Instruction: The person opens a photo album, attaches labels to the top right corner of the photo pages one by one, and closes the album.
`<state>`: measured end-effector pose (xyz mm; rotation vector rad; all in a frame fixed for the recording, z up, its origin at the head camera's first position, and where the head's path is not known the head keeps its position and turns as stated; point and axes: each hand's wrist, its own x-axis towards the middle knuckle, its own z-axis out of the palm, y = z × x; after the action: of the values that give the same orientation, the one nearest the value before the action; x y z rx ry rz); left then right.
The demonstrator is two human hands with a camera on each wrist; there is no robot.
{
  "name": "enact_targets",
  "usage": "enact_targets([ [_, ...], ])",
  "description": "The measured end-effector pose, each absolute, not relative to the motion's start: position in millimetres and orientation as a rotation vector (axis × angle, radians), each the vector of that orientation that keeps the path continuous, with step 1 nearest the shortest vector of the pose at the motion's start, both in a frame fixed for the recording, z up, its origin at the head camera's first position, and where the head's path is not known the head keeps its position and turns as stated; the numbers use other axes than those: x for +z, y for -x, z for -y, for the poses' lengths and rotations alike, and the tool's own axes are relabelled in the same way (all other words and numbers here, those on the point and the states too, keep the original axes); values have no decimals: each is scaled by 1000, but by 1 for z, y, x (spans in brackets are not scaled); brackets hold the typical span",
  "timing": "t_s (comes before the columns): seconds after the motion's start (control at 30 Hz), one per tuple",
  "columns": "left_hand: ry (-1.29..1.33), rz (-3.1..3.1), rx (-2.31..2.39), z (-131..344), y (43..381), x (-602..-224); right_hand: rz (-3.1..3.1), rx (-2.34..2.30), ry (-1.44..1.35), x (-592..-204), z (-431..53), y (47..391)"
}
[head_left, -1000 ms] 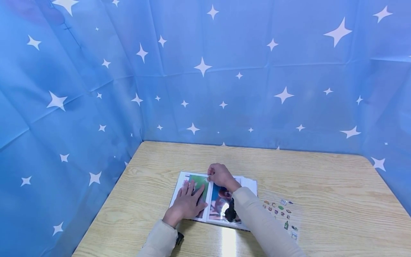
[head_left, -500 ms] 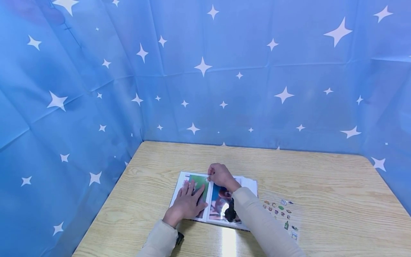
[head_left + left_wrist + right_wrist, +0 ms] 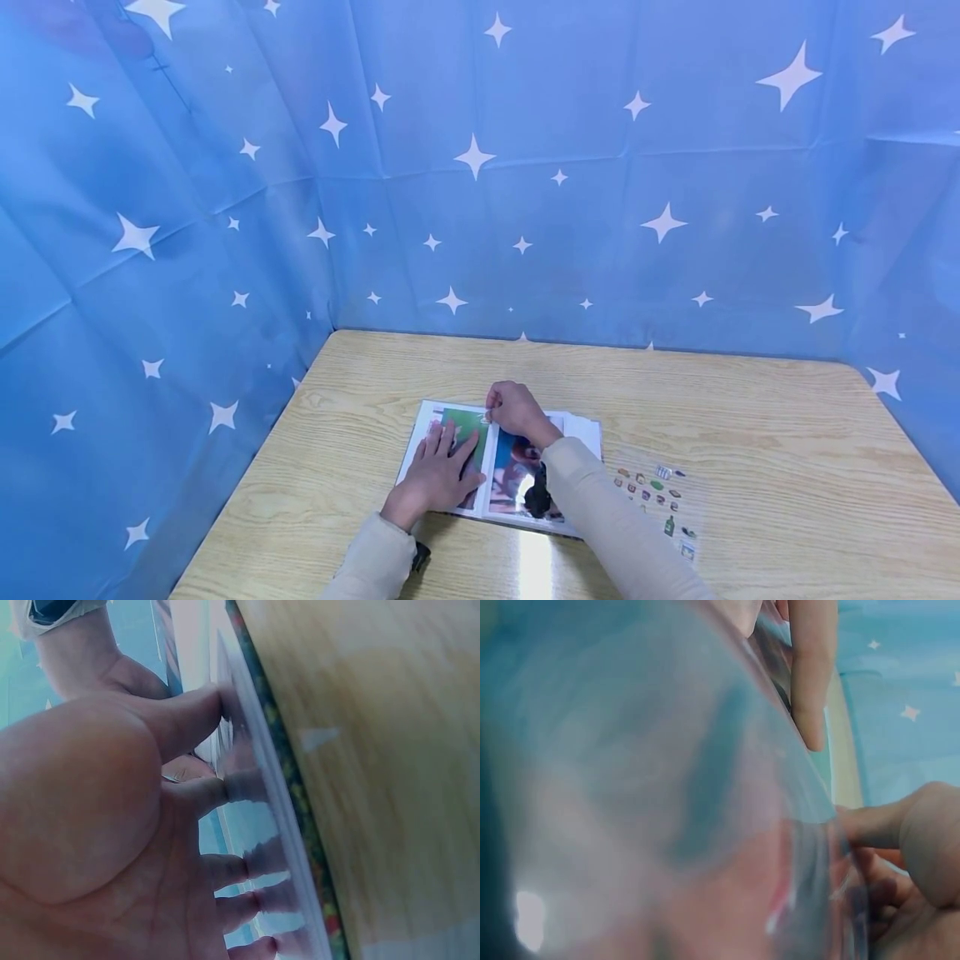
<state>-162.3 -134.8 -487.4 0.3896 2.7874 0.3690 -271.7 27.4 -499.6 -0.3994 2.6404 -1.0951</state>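
A photo album (image 3: 484, 475) lies spread out on the wooden table, with a picture behind glossy plastic on each page. My left hand (image 3: 437, 477) rests on the left page, fingers straight and spread over its green photo (image 3: 463, 419). In the left wrist view the fingertips (image 3: 259, 896) meet the shiny page surface. At the top of the gutter, the curled fingers and thumb of my right hand (image 3: 517, 410) pinch a small pale sticker (image 3: 483, 419), mostly hidden by the fingertips. My right forearm crosses the right page's photo (image 3: 512, 475). Its glossy sleeve (image 3: 645, 787) fills much of the right wrist view.
A clear sheet of small colourful stickers (image 3: 660, 504) lies on the table (image 3: 787, 467) just right of the album, beside the right sleeve. A blue curtain with white stars (image 3: 570, 208) hangs behind the table and along its left side.
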Motion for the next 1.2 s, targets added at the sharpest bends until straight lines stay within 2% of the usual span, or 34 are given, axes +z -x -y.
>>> enact_targets([
  [0.3,-388,-2779,364,133,162,-484,-2670,-1160,457,-503,-34,272],
  [0.63,-376,-2774,383,134,161,-484,-2523,-1392,553,-497,-63,273],
  [1.2,-384,-2790,422,134,159,-486,-2629,-1276,617,-480,-131,256],
])
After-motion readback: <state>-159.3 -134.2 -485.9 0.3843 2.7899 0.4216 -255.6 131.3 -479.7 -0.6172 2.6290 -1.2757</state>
